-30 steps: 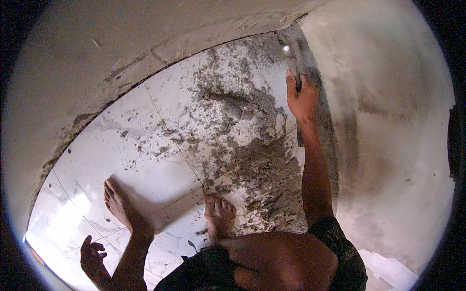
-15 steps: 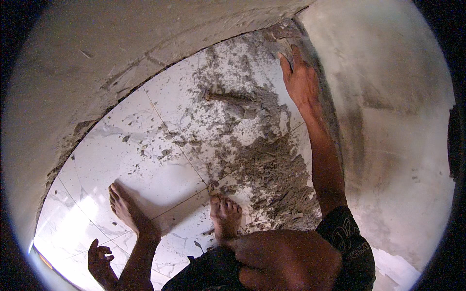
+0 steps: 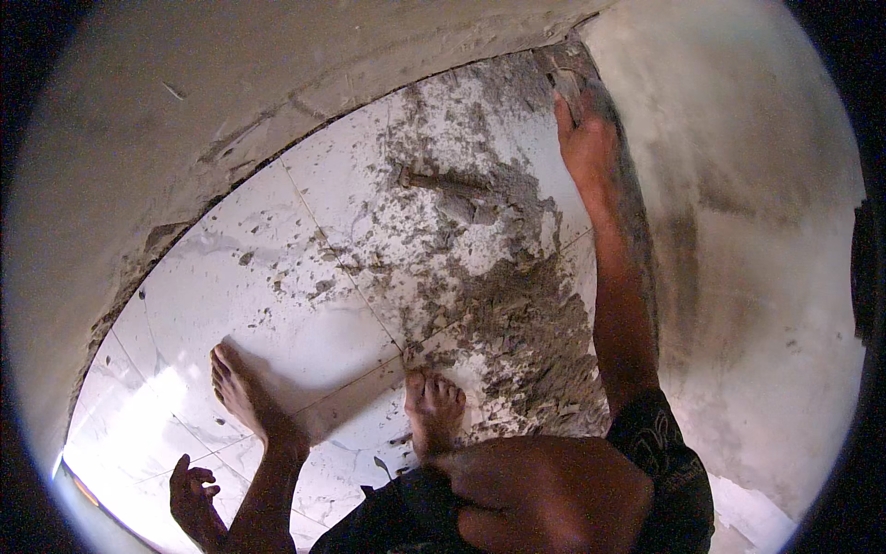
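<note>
In the far right corner, where the floor meets both walls, my right hand (image 3: 589, 138) reaches down with its fingers closed round a flat, pale grey piece (image 3: 567, 83). Its exact kind is hard to make out. Dark grey mortar dust lies on the floor around it. My left hand (image 3: 192, 494) hangs at the lower left beside my left leg, its fingers loosely bent and apart, holding nothing. A mortar-caked tool with a brownish handle (image 3: 445, 184) lies on the floor in front of me, away from both hands.
Mortar rubble (image 3: 526, 323) spreads over the white tiles (image 3: 277, 305) between my right foot (image 3: 434, 406) and the corner. A plastered wall (image 3: 738, 240) rises close along my right arm. Another wall (image 3: 185, 92) curves across the far left. My left foot (image 3: 242, 388) rests on tile.
My right hand has shifted slightly right along the corner, and its fingers have drawn in around the flat piece. The view has tilted slightly; my left hand stays beside the leg.
</note>
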The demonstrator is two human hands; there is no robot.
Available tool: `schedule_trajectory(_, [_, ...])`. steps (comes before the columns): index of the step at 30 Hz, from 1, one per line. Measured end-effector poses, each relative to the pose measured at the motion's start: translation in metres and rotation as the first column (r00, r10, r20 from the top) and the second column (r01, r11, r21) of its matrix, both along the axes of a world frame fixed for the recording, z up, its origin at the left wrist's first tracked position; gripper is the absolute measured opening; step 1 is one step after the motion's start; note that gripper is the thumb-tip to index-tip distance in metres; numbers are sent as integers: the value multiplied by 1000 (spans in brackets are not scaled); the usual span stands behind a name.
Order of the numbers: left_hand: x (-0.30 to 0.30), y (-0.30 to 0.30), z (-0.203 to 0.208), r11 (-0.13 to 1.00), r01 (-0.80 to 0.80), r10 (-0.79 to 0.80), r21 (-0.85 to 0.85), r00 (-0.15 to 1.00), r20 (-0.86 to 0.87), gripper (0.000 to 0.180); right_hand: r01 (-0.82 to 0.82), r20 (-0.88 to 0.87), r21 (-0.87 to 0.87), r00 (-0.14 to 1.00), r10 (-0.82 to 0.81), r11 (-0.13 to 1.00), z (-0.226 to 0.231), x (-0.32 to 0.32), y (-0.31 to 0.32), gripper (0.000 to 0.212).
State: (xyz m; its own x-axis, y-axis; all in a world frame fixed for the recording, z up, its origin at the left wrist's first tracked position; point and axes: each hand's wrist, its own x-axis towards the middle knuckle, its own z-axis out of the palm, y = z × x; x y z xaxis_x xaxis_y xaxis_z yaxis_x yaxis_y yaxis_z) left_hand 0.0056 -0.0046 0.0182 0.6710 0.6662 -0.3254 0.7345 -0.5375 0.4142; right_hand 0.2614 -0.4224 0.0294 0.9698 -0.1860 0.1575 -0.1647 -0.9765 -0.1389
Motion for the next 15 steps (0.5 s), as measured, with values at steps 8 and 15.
schedule_trajectory(8, [2, 3, 7, 985, 149, -136, 87, 981, -140, 42, -94, 52, -58, 994, 97, 994, -4, -29, 21, 49])
schedule_trajectory(15, [-6, 3, -7, 950, 206, -203, 233, 978, -38, 37, -14, -47, 57, 999, 17, 998, 8, -14, 20, 52])
